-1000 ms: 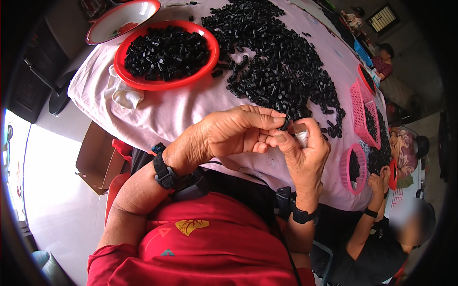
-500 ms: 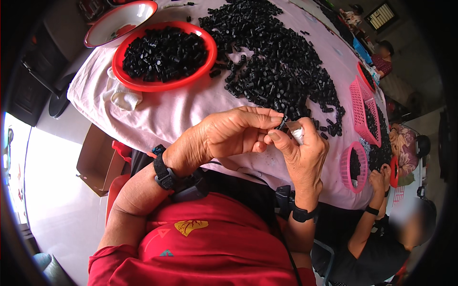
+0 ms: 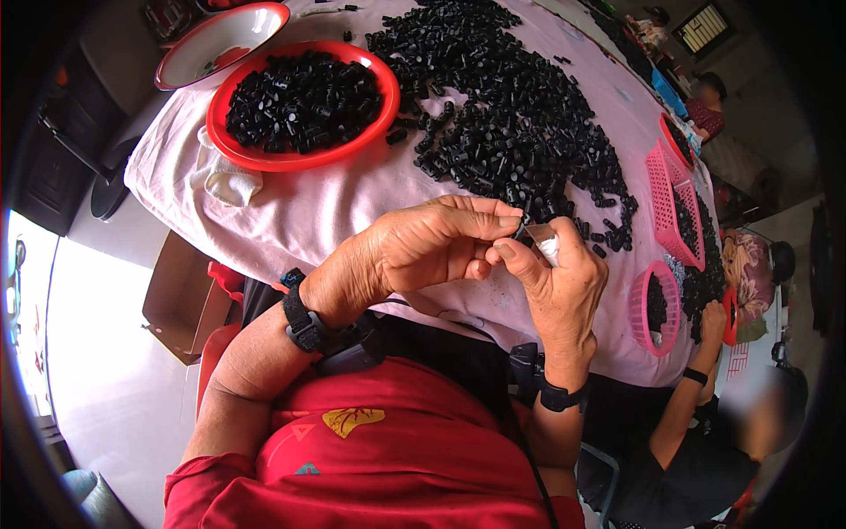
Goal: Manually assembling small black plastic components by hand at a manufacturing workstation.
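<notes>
In front of me, above the table's near edge, my left hand [image 3: 421,240] pinches a small black cylindrical part [image 3: 523,222] between thumb and fingertips; most of it is hidden. My right hand [image 3: 564,286] is closed on a thin flat blade [image 3: 538,233] with a white-wrapped end. The blade's edge meets the black part, or comes very close to it. Just beyond my fingers spreads a large heap of similar black parts [image 3: 502,115]. More of them fill a red basin [image 3: 392,110] at the left.
A pink cloth [image 3: 304,207] covers the table. An enamel bowl [image 3: 198,55] stands behind the red basin, and a white glove or rag [image 3: 233,183] lies before it. Pink baskets [image 3: 674,216] stand at the right. A co-worker's hand [image 3: 712,322] reaches over there. A cardboard box [image 3: 181,295] sits below left.
My hands stay almost in place, with the blade turned very slightly. At the right, the co-worker's hands have shifted, and one reaches farther over the black parts.
</notes>
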Demonstrator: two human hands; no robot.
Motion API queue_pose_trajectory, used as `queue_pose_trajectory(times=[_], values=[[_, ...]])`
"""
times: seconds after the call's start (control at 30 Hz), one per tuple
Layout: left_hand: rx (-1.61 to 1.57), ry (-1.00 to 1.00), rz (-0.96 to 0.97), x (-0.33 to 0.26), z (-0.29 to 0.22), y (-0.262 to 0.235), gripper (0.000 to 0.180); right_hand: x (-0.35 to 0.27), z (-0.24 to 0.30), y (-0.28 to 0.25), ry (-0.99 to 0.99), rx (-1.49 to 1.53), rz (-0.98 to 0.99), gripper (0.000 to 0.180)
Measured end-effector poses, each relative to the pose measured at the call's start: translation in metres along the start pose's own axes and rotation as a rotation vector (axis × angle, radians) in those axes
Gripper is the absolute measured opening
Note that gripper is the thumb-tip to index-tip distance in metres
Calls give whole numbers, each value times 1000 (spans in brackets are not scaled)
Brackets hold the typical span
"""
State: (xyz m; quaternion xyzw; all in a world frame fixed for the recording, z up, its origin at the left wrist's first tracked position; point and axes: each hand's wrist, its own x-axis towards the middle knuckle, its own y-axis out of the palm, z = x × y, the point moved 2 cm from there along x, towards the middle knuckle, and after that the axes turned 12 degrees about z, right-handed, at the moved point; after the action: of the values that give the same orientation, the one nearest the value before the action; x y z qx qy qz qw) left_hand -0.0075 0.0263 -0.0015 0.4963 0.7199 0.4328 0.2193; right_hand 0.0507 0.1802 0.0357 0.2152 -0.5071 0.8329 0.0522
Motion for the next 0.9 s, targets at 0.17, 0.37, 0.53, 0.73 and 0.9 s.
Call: queue_pose_trajectory(times=[0.17, 0.37, 0.53, 0.73, 0.9], values=[[9, 13, 2, 1, 1, 0, 15, -1, -2, 1, 14, -18, 5, 55], [2, 16, -13, 1, 2, -1, 14, -1, -5, 4, 2, -21, -2, 56], [-26, 23, 22, 1, 3, -2, 15, -1, -5, 3, 5, -16, 15, 56], [-24, 26, 18, 1, 3, -2, 16, 0, -3, 2, -10, -40, -2, 56], [-27, 25, 27, 1, 3, -3, 16, 0, -4, 3, -17, -21, -2, 56]])
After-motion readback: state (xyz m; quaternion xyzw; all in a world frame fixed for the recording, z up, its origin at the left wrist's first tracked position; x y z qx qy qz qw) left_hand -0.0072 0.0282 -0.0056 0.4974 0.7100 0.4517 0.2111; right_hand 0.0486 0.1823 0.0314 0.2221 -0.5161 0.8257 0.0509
